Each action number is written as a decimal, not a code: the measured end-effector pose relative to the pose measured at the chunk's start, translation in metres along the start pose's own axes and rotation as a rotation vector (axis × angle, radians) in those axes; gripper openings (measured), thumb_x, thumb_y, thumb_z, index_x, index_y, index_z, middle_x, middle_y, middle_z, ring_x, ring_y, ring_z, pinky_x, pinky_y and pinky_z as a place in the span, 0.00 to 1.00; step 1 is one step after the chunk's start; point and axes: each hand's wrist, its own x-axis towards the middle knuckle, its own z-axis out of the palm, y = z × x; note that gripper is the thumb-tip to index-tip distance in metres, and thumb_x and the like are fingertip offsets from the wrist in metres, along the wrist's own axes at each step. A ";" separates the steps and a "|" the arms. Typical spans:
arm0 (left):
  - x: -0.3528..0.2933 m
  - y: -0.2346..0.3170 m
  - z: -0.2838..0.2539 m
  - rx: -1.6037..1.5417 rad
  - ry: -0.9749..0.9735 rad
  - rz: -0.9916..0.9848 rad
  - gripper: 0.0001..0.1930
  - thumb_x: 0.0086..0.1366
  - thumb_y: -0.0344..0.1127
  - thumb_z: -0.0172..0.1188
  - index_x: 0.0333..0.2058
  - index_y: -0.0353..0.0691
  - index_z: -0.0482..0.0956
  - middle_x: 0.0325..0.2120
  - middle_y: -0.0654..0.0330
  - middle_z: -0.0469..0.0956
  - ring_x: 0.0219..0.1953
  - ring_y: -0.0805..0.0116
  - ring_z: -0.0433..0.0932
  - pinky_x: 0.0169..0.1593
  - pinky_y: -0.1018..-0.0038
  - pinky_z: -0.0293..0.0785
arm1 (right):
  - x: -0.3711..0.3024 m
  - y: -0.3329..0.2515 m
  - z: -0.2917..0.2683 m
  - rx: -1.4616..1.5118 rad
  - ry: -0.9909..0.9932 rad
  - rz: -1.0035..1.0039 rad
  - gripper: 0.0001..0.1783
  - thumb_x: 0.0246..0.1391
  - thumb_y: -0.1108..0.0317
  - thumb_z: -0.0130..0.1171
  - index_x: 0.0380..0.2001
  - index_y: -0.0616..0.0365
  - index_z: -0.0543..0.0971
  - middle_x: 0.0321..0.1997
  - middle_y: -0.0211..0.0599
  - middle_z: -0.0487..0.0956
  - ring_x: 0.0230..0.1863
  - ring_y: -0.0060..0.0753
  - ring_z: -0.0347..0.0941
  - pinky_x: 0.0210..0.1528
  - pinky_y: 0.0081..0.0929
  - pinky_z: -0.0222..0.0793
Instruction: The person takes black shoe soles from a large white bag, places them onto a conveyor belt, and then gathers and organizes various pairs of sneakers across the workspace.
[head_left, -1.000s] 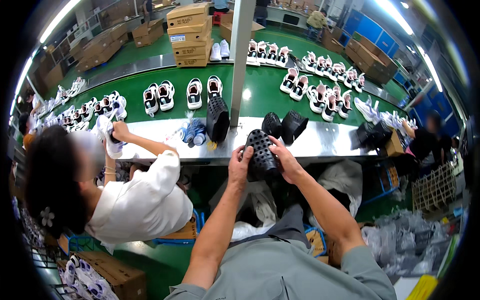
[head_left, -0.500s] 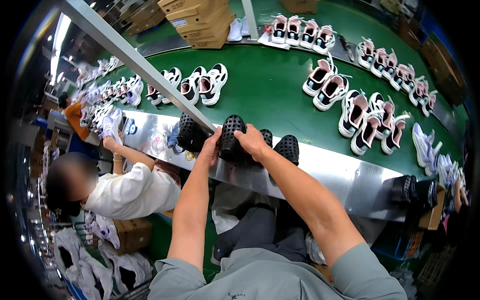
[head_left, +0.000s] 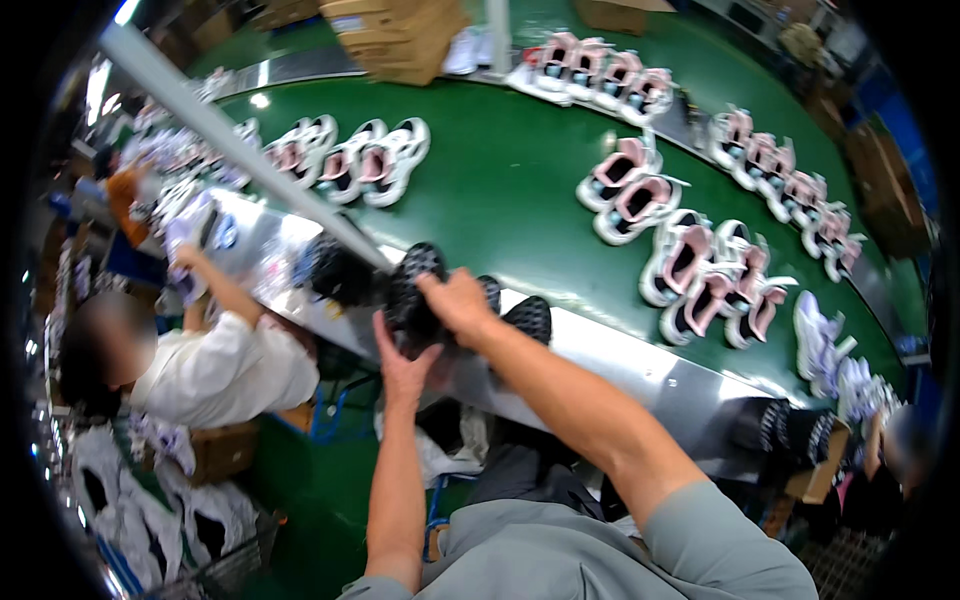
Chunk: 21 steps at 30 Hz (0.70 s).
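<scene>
My right hand [head_left: 458,304] grips the upper right side of a black, shoe-shaped form dotted with holes [head_left: 412,290], held above the metal ledge [head_left: 630,355]. Below its near end, my left hand [head_left: 404,368] has thumb and fingers spread; contact with the form is hard to judge through the blur. A similar dark form [head_left: 338,270] lies to the left, partly behind the slanted post. To the right, another black form with holes [head_left: 529,318] rests on the ledge, and one more shows only partly behind my right hand.
Beyond the ledge, a green conveyor [head_left: 500,180] carries pink-lined sneakers [head_left: 640,205] in groups. A slanted metal post [head_left: 240,145] crosses at left. One person in a white top [head_left: 225,375] works close on my left. Black items [head_left: 775,425] stand at the ledge's right end.
My left hand has gone from holding the form's left side to spread fingers below it. The form has tilted. The whole view has shifted, and conveyor shoes appear further left.
</scene>
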 end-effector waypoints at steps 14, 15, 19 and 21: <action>-0.121 0.139 0.103 0.362 -0.575 0.179 0.06 0.60 0.24 0.66 0.37 0.32 0.82 0.27 0.59 0.78 0.26 0.76 0.76 0.31 0.80 0.71 | -0.131 0.150 -0.286 -0.232 0.492 -0.168 0.15 0.57 0.60 0.63 0.35 0.64 0.82 0.32 0.50 0.83 0.35 0.43 0.80 0.41 0.40 0.75; -0.116 0.132 0.130 0.371 -0.672 0.309 0.10 0.58 0.25 0.67 0.40 0.34 0.82 0.30 0.56 0.79 0.28 0.70 0.78 0.33 0.77 0.73 | -0.131 0.176 -0.328 -0.437 0.680 -0.128 0.15 0.55 0.62 0.64 0.38 0.64 0.82 0.37 0.53 0.83 0.42 0.53 0.80 0.46 0.45 0.75; -0.098 0.119 0.267 0.719 -0.852 0.739 0.33 0.51 0.42 0.76 0.57 0.48 0.76 0.57 0.44 0.70 0.59 0.45 0.67 0.56 0.57 0.68 | -0.135 0.228 -0.440 -0.900 0.868 -0.261 0.34 0.47 0.64 0.68 0.59 0.60 0.71 0.50 0.56 0.78 0.50 0.59 0.74 0.55 0.51 0.70; -0.088 0.111 0.320 0.843 -0.836 0.798 0.37 0.49 0.46 0.77 0.59 0.52 0.74 0.61 0.41 0.66 0.64 0.42 0.63 0.58 0.53 0.65 | -0.120 0.219 -0.455 -0.850 0.741 -0.098 0.45 0.46 0.63 0.68 0.68 0.50 0.63 0.51 0.59 0.76 0.49 0.63 0.74 0.54 0.53 0.70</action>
